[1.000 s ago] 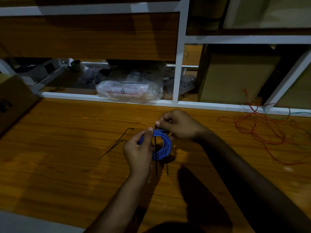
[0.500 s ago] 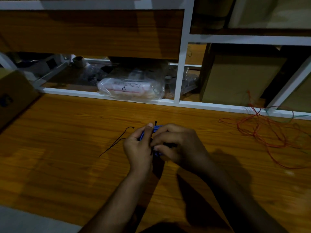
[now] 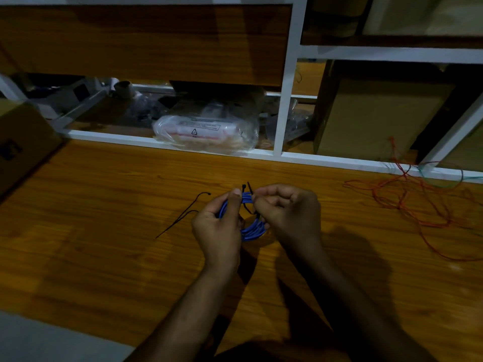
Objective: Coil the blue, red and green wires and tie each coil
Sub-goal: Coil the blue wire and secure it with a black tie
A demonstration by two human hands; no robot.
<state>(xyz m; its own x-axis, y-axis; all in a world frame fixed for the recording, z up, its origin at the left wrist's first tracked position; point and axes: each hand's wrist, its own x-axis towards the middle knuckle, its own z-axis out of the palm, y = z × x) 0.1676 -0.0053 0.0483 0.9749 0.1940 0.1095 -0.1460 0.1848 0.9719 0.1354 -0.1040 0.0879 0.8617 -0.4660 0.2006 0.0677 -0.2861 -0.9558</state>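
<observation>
The blue wire (image 3: 252, 231) is wound into a small coil held just above the wooden table. My left hand (image 3: 218, 228) grips the coil's left side, thumb up against its top. A black cable tie (image 3: 247, 190) is looped round the coil's top, and my right hand (image 3: 288, 218) pinches that tie with its fingertips. The red wire (image 3: 415, 202) lies loose and tangled on the table at the far right. A thin green wire (image 3: 441, 178) runs beside it by the white shelf rail.
Two spare black cable ties (image 3: 183, 215) lie on the table (image 3: 104, 231) left of my hands. A cardboard box (image 3: 21, 145) stands at the far left edge. Behind the white shelf rail (image 3: 326, 159) sit a clear plastic packet (image 3: 206, 133) and another cardboard box (image 3: 373, 118).
My right hand drew back off the coil to its right, uncovering the blue loops. The tie's ends now stick up above the coil's top. My left hand kept its grip.
</observation>
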